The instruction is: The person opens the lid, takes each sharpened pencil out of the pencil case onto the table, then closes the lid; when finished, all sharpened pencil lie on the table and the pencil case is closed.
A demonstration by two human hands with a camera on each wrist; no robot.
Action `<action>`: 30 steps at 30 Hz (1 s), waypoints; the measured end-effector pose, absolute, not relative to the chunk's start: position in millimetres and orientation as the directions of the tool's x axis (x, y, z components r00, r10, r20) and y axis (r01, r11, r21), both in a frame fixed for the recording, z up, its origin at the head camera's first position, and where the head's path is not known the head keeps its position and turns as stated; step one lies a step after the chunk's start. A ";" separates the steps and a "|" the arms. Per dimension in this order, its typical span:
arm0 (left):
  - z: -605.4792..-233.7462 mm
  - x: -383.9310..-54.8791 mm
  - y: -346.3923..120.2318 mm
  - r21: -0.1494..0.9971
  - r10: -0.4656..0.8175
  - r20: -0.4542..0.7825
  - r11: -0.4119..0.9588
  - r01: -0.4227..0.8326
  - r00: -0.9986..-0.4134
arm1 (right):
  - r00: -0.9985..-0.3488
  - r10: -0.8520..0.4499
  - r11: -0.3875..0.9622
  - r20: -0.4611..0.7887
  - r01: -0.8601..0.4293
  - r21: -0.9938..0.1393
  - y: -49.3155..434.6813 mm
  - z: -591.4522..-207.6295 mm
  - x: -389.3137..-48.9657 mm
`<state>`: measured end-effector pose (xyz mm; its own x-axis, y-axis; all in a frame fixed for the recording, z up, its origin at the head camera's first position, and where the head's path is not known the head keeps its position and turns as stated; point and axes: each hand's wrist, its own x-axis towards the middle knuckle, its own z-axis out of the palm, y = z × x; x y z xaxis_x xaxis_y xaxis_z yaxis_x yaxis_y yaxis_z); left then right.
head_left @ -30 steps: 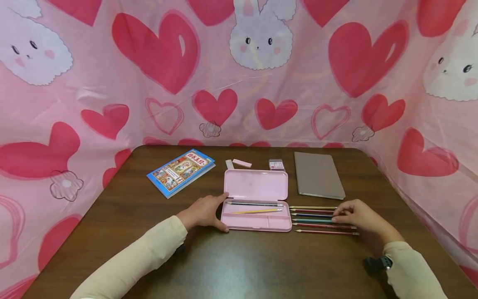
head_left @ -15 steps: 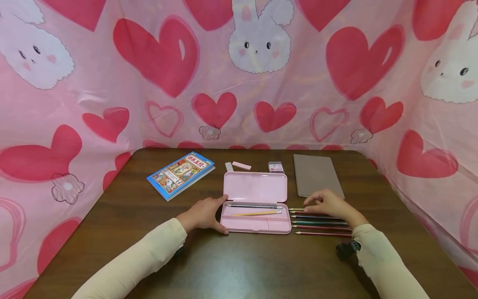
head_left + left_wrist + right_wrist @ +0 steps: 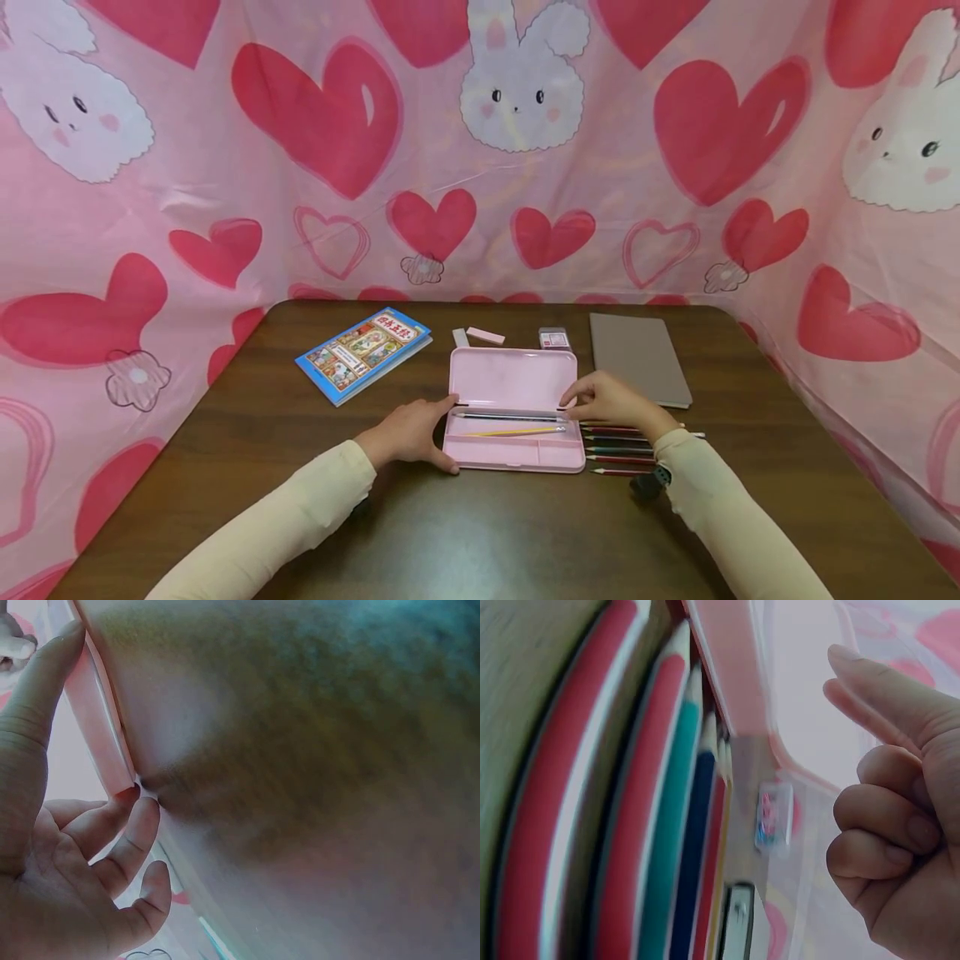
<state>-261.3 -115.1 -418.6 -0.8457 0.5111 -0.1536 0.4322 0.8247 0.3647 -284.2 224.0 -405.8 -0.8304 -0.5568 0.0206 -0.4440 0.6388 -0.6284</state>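
Note:
A pink pencil case (image 3: pixel 487 452) lies with its lid raised on the dark table. Inside its long compartment are a dark pencil (image 3: pixel 510 417) and a yellow pencil (image 3: pixel 517 432). My left hand (image 3: pixel 408 432) holds the case's left end, thumb at the front corner and fingers at the back; the left wrist view shows the thumb (image 3: pixel 52 682) along the wall. My right hand (image 3: pixel 611 404) reaches over the back right corner. Its thumb and index finger (image 3: pixel 877 679) extend with nothing visible between them; the other fingers curl in. Several coloured pencils (image 3: pixel 622 459) lie in a row beneath that wrist.
A blue illustrated book (image 3: pixel 365 354) lies at the back left, a grey-brown notebook (image 3: pixel 637 354) at the back right. Behind the lid are a pink strip (image 3: pixel 486 335), a whitish strip (image 3: pixel 461 337) and a small clear-topped box (image 3: pixel 554 338). Heart-printed cloth surrounds the table.
My right hand has moved left from the far ends of the pencil row to the case's back right corner. The left hand keeps its place on the case.

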 end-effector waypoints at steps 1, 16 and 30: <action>-418.8 -261.0 -115.0 0.363 0.512 -0.152 0.824 0.434 -0.845 | -0.827 -0.562 0.642 0.013 -0.446 -0.623 221.3 -406.9 -285.2; -418.6 -263.2 -115.1 0.354 0.496 -0.184 0.839 0.413 -0.849 | -0.811 -0.584 0.678 0.017 -0.500 -0.539 205.3 -414.6 -283.9; -417.7 -264.2 -114.4 0.357 0.493 -0.184 0.839 0.410 -0.850 | -0.784 -0.619 0.714 -0.039 -0.542 -0.444 204.4 -416.5 -280.9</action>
